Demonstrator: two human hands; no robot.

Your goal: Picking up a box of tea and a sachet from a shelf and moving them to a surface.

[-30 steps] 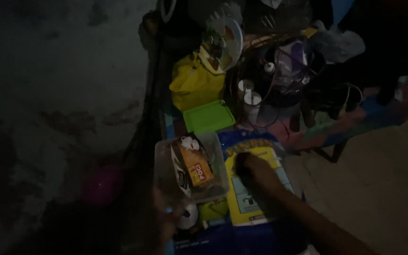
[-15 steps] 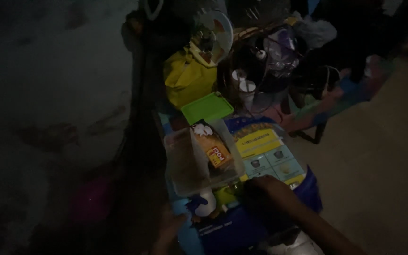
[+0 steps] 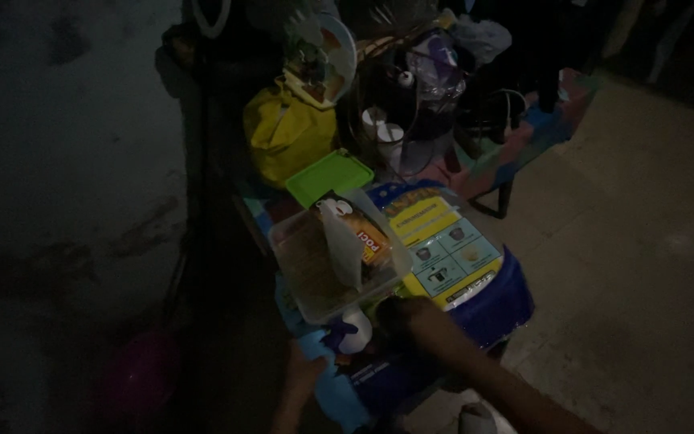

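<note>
right hand (image 3: 411, 315): grip too dark to tell, beside clear tub (image 3: 335, 257) | left hand (image 3: 303, 374): open, below white bottle (image 3: 353, 331) | blue box (image 3: 459, 265) under

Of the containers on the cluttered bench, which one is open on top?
The clear plastic tub near the right hand, with packets inside. The green-lidded box behind it is covered.

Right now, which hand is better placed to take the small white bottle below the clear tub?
Right, probably. The right hand sits just beside the white bottle, at the near edge of the clear tub. The left hand is lower, on the blue surface's edge, farther off. Dim light hides both grips.
</note>
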